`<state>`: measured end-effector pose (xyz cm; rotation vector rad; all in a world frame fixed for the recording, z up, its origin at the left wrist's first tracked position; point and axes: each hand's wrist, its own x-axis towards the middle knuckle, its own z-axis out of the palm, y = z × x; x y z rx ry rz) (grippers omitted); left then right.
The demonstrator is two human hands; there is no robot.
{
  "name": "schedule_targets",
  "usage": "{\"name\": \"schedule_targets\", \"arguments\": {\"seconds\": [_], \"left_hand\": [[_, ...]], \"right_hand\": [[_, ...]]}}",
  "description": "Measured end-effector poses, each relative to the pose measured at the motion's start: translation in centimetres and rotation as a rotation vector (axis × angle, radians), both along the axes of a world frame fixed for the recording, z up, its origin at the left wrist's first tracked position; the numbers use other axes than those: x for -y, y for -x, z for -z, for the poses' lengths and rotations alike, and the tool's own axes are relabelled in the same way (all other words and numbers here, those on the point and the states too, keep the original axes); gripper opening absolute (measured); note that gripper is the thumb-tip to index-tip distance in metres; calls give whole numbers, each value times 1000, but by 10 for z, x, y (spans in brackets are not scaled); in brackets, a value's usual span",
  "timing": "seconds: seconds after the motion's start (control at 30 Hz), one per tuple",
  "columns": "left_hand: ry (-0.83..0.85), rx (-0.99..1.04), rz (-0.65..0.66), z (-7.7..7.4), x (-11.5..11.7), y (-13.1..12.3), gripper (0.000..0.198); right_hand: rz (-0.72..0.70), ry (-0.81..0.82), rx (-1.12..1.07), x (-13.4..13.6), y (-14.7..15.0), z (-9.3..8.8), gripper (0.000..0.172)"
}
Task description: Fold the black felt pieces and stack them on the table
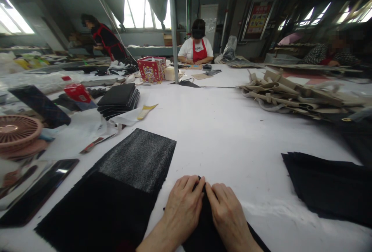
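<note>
1. Centrally, the left hand (184, 205) and right hand (228, 213) meet almost fingertip to fingertip, fingers bent and drawn together on the black fabric piece (207, 226). Whether they pinch it or only press it cannot be told (the thumbs are not clearly visible).
2. The fabric piece lies between and under both hands; its far end is at the fingertips, and its body runs back toward the wearer between the wrists.
3. Just beside the left hand, the black panel stack (101, 205) lies flat, with a greyish, textured area at its far end.
4. Well apart to the right, black sheets (328, 184) lie on the white table (221, 128).
5. Beyond these sheets, beige pieces (290, 91) are heaped.
6. Across the table, a person in a red apron (200, 52) sits.
</note>
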<state>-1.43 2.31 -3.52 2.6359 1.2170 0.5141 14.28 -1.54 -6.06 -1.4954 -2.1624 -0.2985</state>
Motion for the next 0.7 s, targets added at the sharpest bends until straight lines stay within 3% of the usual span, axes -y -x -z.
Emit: {"name": "schedule_targets", "arguments": {"seconds": [0.13, 0.27, 0.4, 0.53, 0.7], "left_hand": [[-30, 3, -46, -1, -3, 4, 43], [-124, 6, -70, -14, -5, 12, 43], [-132, -70, 40, -26, -3, 10, 41], [-105, -207, 126, -25, -5, 7, 35], [-185, -301, 152, -24, -9, 10, 43]], "right_hand": [[3, -1, 12, 0, 0, -1, 32], [13, -30, 24, 0, 1, -1, 32], [33, -14, 8, -2, 2, 1, 27], [32, 32, -44, -3, 1, 0, 25], [-8, 69, -153, 0, -9, -2, 31]]}}
